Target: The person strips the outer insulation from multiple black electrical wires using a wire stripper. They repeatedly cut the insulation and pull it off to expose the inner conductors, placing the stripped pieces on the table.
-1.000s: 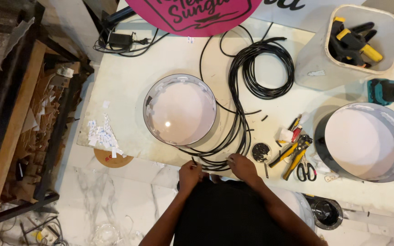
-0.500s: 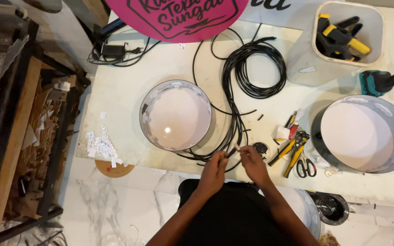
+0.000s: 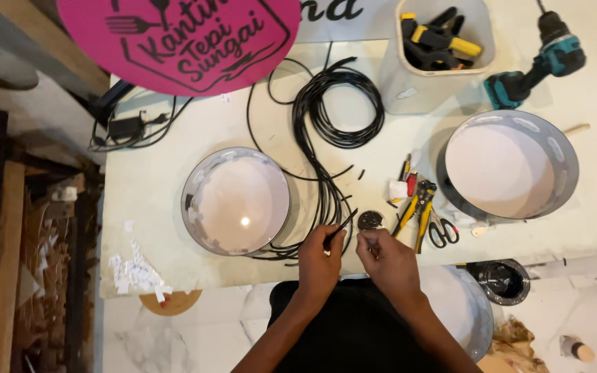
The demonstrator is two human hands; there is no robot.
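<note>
Far left on your surface there's a scatter of little white paper scraps near the front edge, with a brown disc poking out from under that edge. Up top a big pink round sign hangs over the back, and a black power adapter with its cord sits just below it.

Next over is a shallow round metal pan with a white inside. A bundle of black cable runs down past its right side from a coil further back, and loops under the pan's front edge.

Your left hand is closed around a short end of that black cable, pinching it so the tip sticks up and to the right, just in front of the pan. Your right hand is right beside it, fingers curled in narrow at the thumb; I can't tell if it's actually got anything in the pinch. Just past its fingertips is a small dark round thing.

Further right: yellow-handled pliers and scissors lie side by side, then a second bigger metal pan. Behind those, a white bin of black and yellow clamps and a teal drill.
</note>
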